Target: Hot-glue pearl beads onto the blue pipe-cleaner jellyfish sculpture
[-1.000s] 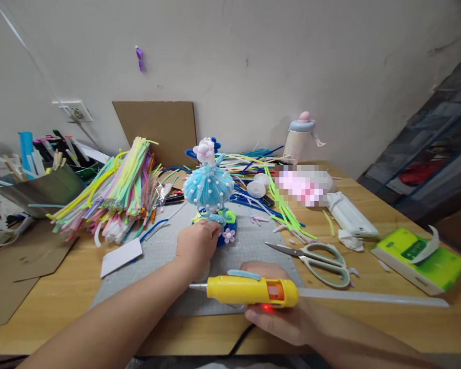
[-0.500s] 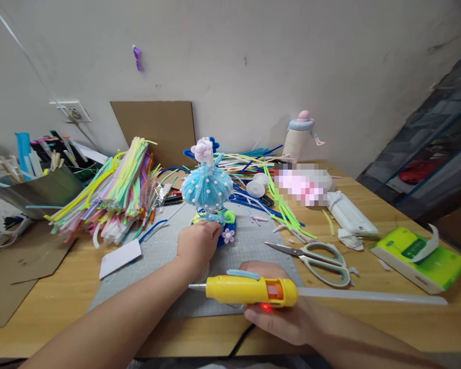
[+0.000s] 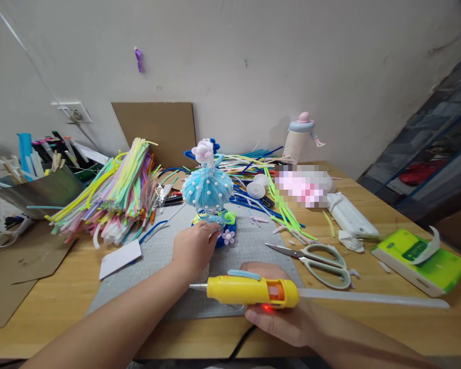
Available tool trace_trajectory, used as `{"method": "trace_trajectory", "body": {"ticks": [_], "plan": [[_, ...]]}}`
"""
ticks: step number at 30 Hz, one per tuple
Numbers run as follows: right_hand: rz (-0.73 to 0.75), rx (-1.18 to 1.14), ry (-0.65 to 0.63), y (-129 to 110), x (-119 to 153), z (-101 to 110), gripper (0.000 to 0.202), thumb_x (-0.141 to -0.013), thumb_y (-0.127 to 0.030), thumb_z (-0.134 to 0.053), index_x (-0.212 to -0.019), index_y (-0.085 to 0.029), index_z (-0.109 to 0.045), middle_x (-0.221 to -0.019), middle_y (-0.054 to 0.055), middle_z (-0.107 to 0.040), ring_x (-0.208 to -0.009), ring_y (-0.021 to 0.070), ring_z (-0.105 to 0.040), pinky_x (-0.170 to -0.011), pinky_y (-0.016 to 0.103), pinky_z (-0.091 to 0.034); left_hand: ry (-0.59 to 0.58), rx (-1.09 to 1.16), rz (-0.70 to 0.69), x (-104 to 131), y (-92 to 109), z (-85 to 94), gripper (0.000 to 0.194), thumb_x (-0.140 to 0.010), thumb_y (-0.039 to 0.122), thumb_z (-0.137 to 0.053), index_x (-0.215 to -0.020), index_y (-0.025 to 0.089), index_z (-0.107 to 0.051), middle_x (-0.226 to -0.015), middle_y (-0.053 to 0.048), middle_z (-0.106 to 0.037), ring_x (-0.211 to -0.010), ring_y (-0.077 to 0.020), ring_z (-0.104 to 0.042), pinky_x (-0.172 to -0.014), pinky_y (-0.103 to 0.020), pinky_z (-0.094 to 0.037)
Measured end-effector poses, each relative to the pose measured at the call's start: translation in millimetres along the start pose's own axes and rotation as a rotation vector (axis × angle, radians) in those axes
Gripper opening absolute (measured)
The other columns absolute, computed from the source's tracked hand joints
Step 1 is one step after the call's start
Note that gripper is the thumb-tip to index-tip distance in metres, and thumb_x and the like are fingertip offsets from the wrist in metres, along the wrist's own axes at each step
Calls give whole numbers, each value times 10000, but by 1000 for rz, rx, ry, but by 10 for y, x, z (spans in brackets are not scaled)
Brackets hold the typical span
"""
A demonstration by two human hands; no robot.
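A fluffy light-blue figure [image 3: 207, 189] dotted with white beads stands upright on a dark-blue base [image 3: 221, 240], with a pink flower on top. My left hand [image 3: 194, 247] reaches to the front of the base, thumb and fingers pinched together. What they hold, if anything, is hidden. A small pink flower [image 3: 228, 236] sits on the base beside these fingertips. In the foreground my right hand [image 3: 276, 323] grips a yellow hot glue gun [image 3: 234, 290], its metal nozzle pointing left below my left wrist. A long clear glue stick [image 3: 372, 297] sticks out of its rear, and a red light glows.
Under the figure lies a grey cutting mat [image 3: 153, 271]. Scissors [image 3: 322, 261], a green tissue pack [image 3: 418, 260] and a white power bank [image 3: 351, 215] lie to the right. Bundled pipe cleaners [image 3: 119, 197], a white card [image 3: 120, 259] and a pen holder [image 3: 42, 189] are on the left.
My left hand has shifted slightly to the left, its fingers still at the base. The glue gun and my right hand stay almost where they were.
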State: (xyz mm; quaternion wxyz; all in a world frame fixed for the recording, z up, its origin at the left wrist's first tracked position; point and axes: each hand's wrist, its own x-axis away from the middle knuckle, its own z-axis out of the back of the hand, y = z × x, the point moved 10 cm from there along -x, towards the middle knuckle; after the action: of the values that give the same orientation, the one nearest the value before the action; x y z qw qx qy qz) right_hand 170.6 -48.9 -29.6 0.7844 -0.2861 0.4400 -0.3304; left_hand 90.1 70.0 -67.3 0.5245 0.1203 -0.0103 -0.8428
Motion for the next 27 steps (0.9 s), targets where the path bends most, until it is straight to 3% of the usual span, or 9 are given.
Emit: {"method": "trace_trajectory", "body": {"ticks": [4,6,11,13,18,22,27], "plan": [[5,-6,-37,8,-2,-28,369,-886,-484,-341,-648,-211,-412,-642,-11,-453,-578,134,-435,-528,274,-338,39,109,8,87,-142,125,239,-886,311,-459,-1005,255,-658,-924,-18,-673,-774,-167,-614,-647,-269,-392],[-2,-21,-61,23,6,-50,343,-875,-469,-363,-653,-212,-407,-649,-8,-452,-591,139,-436,-541,278,-335,3,182,0,149,-229,167,199,-861,284,-490,-978,236,-644,-904,-16,-653,-779,-161,-594,-653,-260,-393],[-87,-95,-204,145,74,-226,313,-847,-471,-418,-670,-214,-408,-662,-20,-437,-607,136,-435,-570,277,-343,-303,310,-84,355,-276,36,117,-790,221,-546,-836,234,-653,-864,4,-646,-787,-154,-577,-679,-246,-398],[-89,-99,-250,164,93,-293,314,-844,-478,-421,-677,-212,-419,-669,-18,-450,-617,138,-439,-579,278,-350,-363,306,-124,422,-237,-13,155,-764,181,-547,-851,244,-658,-891,8,-651,-817,-156,-579,-695,-244,-395],[-143,-97,-260,212,59,-321,345,-830,-502,-406,-637,-216,-394,-636,-19,-436,-586,138,-429,-551,274,-345,-392,226,-184,467,-170,-92,207,-736,103,-504,-789,224,-664,-844,-9,-645,-798,-160,-575,-671,-246,-382],[-200,-100,-255,262,66,-301,348,-825,-507,-406,-650,-207,-433,-659,-4,-466,-589,140,-459,-548,274,-356,-351,279,-150,409,-260,-28,220,-759,116,-527,-864,247,-668,-913,-2,-658,-864,-171,-581,-725,-260,-393],[-180,-235,-272,271,103,-366,404,-818,-586,-429,-700,-206,-497,-689,16,-535,-615,150,-512,-558,273,-392,-306,292,-159,352,-305,-4,179,-753,124,-578,-816,242,-697,-902,-23,-656,-887,-193,-571,-749,-284,-388]]}}
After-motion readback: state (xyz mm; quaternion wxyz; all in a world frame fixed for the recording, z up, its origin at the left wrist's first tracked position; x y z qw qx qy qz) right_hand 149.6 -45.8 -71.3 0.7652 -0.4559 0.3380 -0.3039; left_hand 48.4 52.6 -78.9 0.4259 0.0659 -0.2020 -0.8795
